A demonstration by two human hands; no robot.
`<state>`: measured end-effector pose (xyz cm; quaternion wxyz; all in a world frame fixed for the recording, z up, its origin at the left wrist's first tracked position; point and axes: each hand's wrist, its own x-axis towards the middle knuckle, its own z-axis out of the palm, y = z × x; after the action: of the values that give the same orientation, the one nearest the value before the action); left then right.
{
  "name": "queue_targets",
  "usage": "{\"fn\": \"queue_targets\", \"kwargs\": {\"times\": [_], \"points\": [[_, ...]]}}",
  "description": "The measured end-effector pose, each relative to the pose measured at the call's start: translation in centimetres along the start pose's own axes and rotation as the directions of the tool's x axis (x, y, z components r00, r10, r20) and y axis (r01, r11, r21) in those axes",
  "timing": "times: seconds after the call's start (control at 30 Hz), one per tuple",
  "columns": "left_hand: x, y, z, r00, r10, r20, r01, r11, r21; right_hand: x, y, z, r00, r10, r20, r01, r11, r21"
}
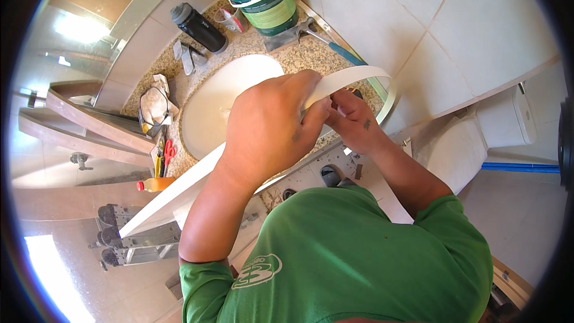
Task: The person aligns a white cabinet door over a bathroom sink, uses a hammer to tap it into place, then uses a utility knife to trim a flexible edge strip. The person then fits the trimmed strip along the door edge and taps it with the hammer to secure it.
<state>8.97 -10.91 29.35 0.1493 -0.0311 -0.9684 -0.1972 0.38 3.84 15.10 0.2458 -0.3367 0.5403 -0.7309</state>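
Observation:
A thin, flexible white strip (pixel 353 74) arcs out of my left hand (pixel 263 125) and curls down behind my right forearm. The fingers of that left hand are closed round it above the white oval sink basin (pixel 200 93). My right hand (pixel 357 122) meets the left thumb with its fingertips pinched together; what lies between them is hidden. Just behind the right fingers shows a small orange-and-black thing (pixel 356 93), too covered to name. From under my left wrist a long straight white piece (pixel 173 191) slants to the lower left; whether it belongs to the strip, I cannot tell.
On the speckled stone counter (pixel 239 42) stand a green bucket (pixel 269 15), a black bottle (pixel 200 29), a blue-handled hammer (pixel 335 48) and red-handled scissors (pixel 169 151). An orange bottle (pixel 156 185) lies near a folded ladder (pixel 143 236). A toilet (pixel 502 119) is at right.

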Motion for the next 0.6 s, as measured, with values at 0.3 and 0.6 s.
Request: {"fn": "queue_targets", "kwargs": {"times": [0.3, 0.6], "points": [[-0.3, 0.3, 0.2, 0.999, 0.032, -0.027, -0.032, 0.999, -0.007, -0.4, 0.1, 0.2, 1.0, 0.019, -0.006, -0.018, 0.997, 0.08], [-1.0, 0.3, 0.8, 0.994, 0.069, -0.088, -0.065, 0.997, 0.046, -0.7, 0.1, -0.1, 0.999, 0.038, 0.01, -0.038, 0.999, -0.002]]}}
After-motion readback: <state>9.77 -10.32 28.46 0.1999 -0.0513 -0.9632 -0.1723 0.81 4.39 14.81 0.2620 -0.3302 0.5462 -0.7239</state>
